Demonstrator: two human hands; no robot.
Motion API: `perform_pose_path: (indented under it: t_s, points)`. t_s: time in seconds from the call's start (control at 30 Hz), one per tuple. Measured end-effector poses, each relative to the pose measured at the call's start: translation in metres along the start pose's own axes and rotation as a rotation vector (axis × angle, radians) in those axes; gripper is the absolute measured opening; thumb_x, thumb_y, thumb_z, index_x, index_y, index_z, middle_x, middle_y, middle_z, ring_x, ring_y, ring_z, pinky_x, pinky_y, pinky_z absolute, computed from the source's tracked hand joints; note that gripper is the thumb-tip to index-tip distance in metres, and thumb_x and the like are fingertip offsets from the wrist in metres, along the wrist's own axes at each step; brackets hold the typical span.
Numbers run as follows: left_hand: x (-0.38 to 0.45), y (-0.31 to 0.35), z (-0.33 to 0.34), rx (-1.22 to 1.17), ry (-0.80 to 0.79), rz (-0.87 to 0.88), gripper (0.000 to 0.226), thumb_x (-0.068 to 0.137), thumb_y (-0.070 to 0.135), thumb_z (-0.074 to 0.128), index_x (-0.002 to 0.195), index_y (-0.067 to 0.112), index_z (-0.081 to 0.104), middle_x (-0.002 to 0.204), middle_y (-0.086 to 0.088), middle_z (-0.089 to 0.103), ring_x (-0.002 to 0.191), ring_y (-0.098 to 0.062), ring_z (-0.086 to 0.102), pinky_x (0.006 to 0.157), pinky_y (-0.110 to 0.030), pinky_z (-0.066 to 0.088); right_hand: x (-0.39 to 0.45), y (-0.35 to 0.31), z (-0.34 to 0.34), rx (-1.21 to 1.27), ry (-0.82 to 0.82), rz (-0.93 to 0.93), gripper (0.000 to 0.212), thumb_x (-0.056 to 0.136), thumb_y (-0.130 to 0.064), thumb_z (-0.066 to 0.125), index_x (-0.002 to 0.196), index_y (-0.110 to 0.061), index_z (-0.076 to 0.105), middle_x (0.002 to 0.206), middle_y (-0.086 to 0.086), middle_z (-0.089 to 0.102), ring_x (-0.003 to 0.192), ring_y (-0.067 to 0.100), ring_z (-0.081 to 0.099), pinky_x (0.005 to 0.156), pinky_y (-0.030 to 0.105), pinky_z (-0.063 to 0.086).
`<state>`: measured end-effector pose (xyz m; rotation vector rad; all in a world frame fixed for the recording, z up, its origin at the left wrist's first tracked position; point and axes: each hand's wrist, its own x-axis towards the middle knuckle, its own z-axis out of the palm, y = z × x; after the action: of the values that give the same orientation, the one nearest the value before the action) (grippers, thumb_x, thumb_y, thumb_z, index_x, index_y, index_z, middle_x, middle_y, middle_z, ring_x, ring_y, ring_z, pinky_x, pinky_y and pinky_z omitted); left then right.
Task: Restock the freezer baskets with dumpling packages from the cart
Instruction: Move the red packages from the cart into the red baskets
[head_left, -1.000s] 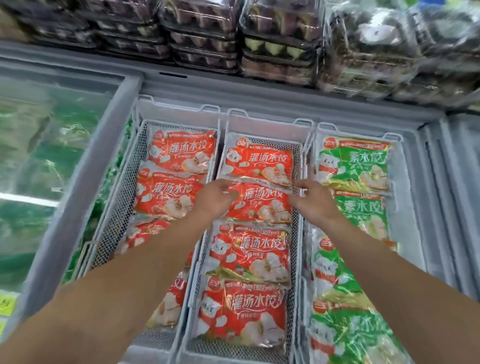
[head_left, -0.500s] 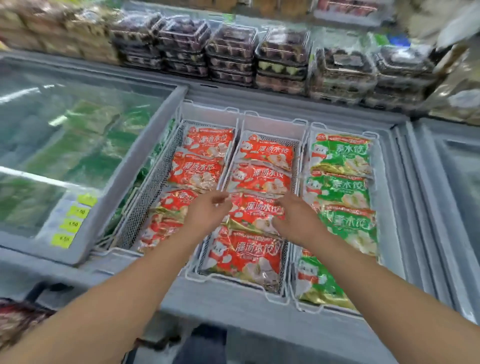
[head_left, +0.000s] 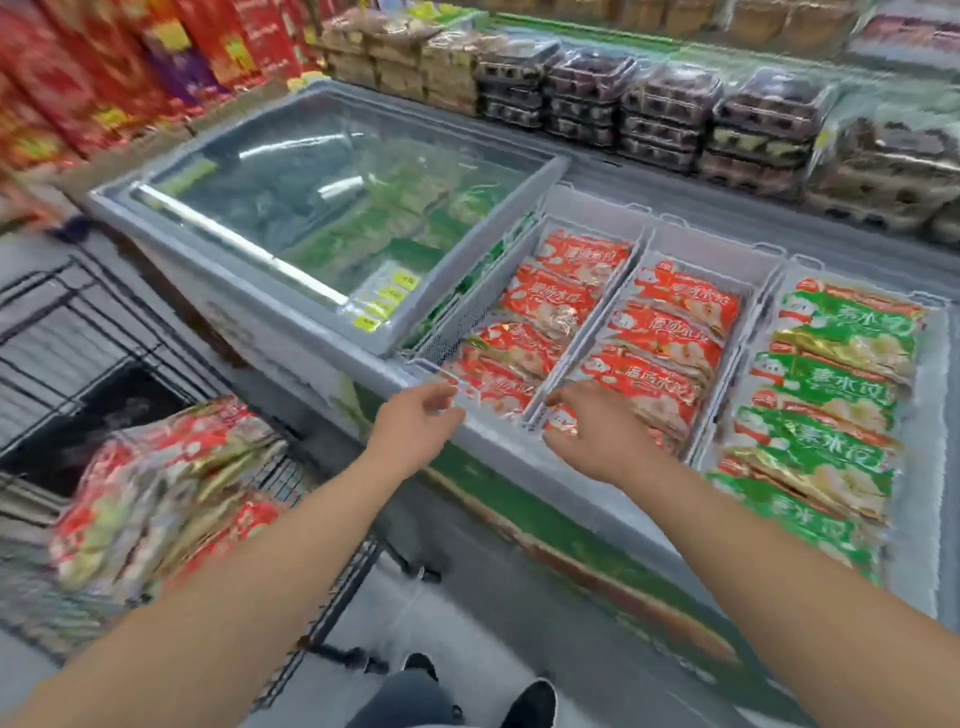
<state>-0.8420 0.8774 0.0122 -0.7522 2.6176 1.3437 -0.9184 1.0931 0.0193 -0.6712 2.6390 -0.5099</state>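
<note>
Head camera looks down on an open chest freezer (head_left: 519, 467) with three baskets side by side. At about 12 o'clock from the hands, the left basket (head_left: 467, 317) and the middle basket (head_left: 631, 291) each hold a row of red dumpling packages (head_left: 670, 332), lying overlapped from the near end to the far end. At about 2 o'clock, the right basket (head_left: 779, 280) holds green dumpling packages (head_left: 831, 379) in the same manner.

Both arms are stretched forward over the near edge of the freezer. The left hand (head_left: 410, 431) hovers near the front corner of the left basket; its fingers (head_left: 441, 400) are relaxed, a little apart, and hold nothing. The right hand (head_left: 597, 436) is above the near end of the middle basket, just beside the nearest red package; its fingers (head_left: 566, 400) are also loose and slightly spread, holding nothing. Whether they touch the package I cannot tell, because the picture is blurred there.

At about 8 o'clock stands a black wire cart (head_left: 78, 338), and in it lies a pile of red packages (head_left: 166, 488), much blurred. At 11 o'clock the sliding glass lid (head_left: 322, 208) covers the other part of the freezer, with yellow price labels (head_left: 387, 299) at its near corner. Along the far side, at 12 to 2 o'clock, stacked clear trays (head_left: 670, 119) stand on a shelf. Two dark shoes (head_left: 524, 701) show at 6 o'clock.
</note>
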Motion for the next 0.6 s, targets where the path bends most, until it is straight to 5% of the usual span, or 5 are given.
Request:
perform_pose_path:
  t_s: [0.3,0.6]
  points:
    - [-0.086,-0.161,-0.108,-0.129,0.234,-0.258,0.035,0.092,0.028,0.065,0.127,0.023,0.066,0.120,0.006,0.066,0.108,-0.012,0.060,0.098,-0.028,0.046,0.022,-0.174,0.103,-0.037,-0.243,-0.329,0.043,0.089,-0.032,0.058,0.130,-0.020,0.060,0.136,0.004,0.053,0.126,0.023,0.050,0.104,0.033,0.040]
    - [-0.135,-0.318,-0.191,-0.229,0.299,-0.460,0.039,0.093,0.034,0.064,0.129,0.020,0.063,0.124,0.004,0.065,0.102,-0.009,0.057,0.088,-0.024,0.042,0.048,-0.316,0.218,-0.131,-0.419,-0.376,0.041,0.089,-0.030,0.059,0.129,-0.019,0.061,0.131,0.003,0.057,0.118,0.021,0.056,0.101,0.031,0.043]
